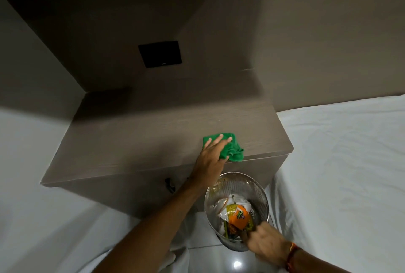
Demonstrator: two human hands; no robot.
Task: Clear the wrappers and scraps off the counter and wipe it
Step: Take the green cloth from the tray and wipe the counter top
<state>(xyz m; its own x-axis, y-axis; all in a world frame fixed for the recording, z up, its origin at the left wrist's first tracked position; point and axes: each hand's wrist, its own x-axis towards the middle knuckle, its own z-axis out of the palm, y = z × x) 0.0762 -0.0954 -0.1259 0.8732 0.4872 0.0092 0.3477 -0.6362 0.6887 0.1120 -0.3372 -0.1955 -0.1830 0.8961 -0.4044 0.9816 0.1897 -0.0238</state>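
A green cloth lies bunched at the front right edge of the grey-brown counter. My left hand rests flat on top of the cloth, fingers spread, pressing it to the surface. Below the counter's front edge, a perforated metal waste bin is held up off the floor, with my right hand gripping its near rim. Inside the bin are crumpled wrappers, white, yellow and orange. No wrappers or scraps show on the counter top.
White bedsheets border the counter on the right and another white bed on the left. A black panel is set in the wall behind. A small dark handle sits on the counter's front. Shiny tiled floor lies below the bin.
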